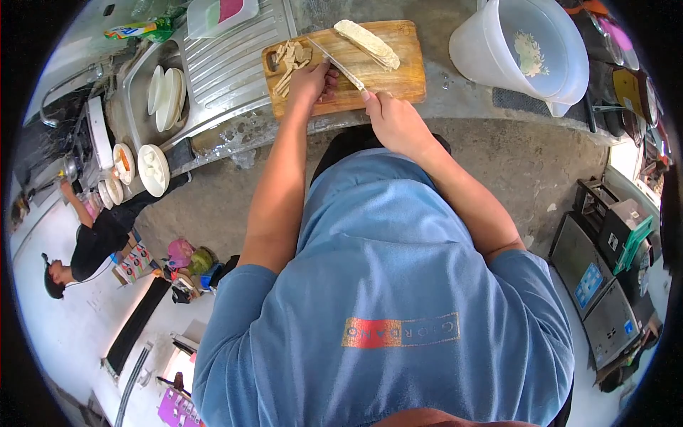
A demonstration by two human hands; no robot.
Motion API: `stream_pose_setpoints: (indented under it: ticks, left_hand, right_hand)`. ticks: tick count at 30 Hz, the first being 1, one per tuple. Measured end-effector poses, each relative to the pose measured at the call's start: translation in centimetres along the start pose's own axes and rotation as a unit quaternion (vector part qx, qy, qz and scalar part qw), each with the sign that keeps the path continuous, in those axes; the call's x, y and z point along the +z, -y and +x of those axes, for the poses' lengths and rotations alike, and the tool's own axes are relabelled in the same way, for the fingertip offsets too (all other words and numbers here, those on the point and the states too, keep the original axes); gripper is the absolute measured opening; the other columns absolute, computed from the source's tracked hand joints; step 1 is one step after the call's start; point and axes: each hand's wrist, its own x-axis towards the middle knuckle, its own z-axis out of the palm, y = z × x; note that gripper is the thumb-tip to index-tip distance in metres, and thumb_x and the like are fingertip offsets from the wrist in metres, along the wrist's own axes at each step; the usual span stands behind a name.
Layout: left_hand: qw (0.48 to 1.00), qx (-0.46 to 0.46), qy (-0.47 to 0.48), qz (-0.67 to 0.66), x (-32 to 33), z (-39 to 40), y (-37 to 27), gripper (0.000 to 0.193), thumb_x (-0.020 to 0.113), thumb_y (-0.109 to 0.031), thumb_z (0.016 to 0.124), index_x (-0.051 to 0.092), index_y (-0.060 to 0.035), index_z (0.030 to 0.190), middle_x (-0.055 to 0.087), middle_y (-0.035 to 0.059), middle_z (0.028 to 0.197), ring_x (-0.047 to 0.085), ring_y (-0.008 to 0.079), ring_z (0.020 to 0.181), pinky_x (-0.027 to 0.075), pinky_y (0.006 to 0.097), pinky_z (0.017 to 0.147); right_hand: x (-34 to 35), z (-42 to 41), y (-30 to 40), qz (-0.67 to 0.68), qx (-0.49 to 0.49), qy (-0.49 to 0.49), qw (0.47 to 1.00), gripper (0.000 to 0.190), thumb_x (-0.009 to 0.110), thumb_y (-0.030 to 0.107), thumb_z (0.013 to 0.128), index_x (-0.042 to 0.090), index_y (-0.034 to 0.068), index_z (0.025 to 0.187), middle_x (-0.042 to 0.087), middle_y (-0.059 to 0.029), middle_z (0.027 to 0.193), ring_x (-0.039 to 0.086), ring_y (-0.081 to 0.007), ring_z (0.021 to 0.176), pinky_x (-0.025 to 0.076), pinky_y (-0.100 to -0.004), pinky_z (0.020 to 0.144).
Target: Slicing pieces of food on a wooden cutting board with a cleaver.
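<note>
My right hand (397, 120) grips the handle of a kitchen knife (341, 69), whose blade points up and left across a wooden cutting board (395, 88). Pale bits cling to the blade. Beside the blade is my left hand (315, 82), its fingers partly curled and its thumb at or against the knife. Whether it pinches anything is unclear. Tan cut strips, perhaps tempeh (293, 56), lie in a loose pile left of the knife, partly behind my left hand. A long pale slab of what looks like the same food (368, 42) rests slantwise at the board's upper right.
A steel sink (128, 85) at left holds stacked white plates (171, 99). Bowls of food (153, 171) line the left counter. A plastic container (221, 18) sits on the drainboard. At right stands a large translucent bucket (469, 53). A co-worker (101, 240) stands at far left.
</note>
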Motion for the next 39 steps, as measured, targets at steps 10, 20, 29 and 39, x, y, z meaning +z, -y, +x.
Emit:
stream_pose_setpoints:
  ticks: [10,20,29,39]
  left_hand:
    - [1.0,-0.02,-0.016,0.011,0.2,-0.3,-0.4,0.04,0.055,-0.037,0.095,0.068,-0.0019,0.081,0.065,0.0041,0.066,0.058,0.0131,0.046,0.036,0.0254,0.038]
    - [1.0,-0.012,-0.01,0.012,0.0,0.4,0.0,0.04,0.054,-0.037,0.095,0.068,-0.0019,0.082,0.065,0.0038,0.065,0.059,0.0131,0.045,0.034,0.0253,0.037]
    - [1.0,-0.012,-0.013,0.025,0.1,0.2,-0.1,0.04,0.054,-0.038,0.095,0.068,-0.0023,0.083,0.064,0.0036,0.065,0.059,0.0134,0.045,0.035,0.0253,0.038]
    - [1.0,-0.002,-0.022,0.022,0.4,-0.1,-0.3,0.037,0.055,-0.033,0.095,0.068,-0.0008,0.081,0.065,0.0046,0.065,0.057,0.0139,0.043,0.037,0.026,0.037]
  right_hand:
    - [0.0,-0.1,-0.3,-0.002,0.002,0.001,1.0,0.054,0.038,0.035,0.1,0.059,-0.007,0.076,0.061,-0.0315,0.072,0.062,-0.0472,0.075,0.049,-0.0521,0.074]
    - [0.1,-0.3,-0.9,-0.014,-0.004,0.011,1.0,0.049,0.039,0.033,0.1,0.059,-0.006,0.079,0.063,-0.0277,0.075,0.062,-0.0448,0.076,0.049,-0.0506,0.073]
    - [0.5,-0.3,-1.4,0.009,-0.024,-0.014,1.0,0.051,0.04,0.034,0.1,0.059,-0.006,0.074,0.061,-0.0303,0.07,0.062,-0.0466,0.072,0.05,-0.052,0.071]
    - [0.4,-0.4,-1.5,-0.02,0.001,0.02,1.0,0.047,0.037,0.033,0.101,0.059,-0.005,0.083,0.064,-0.0248,0.078,0.062,-0.0436,0.08,0.048,-0.0498,0.075]
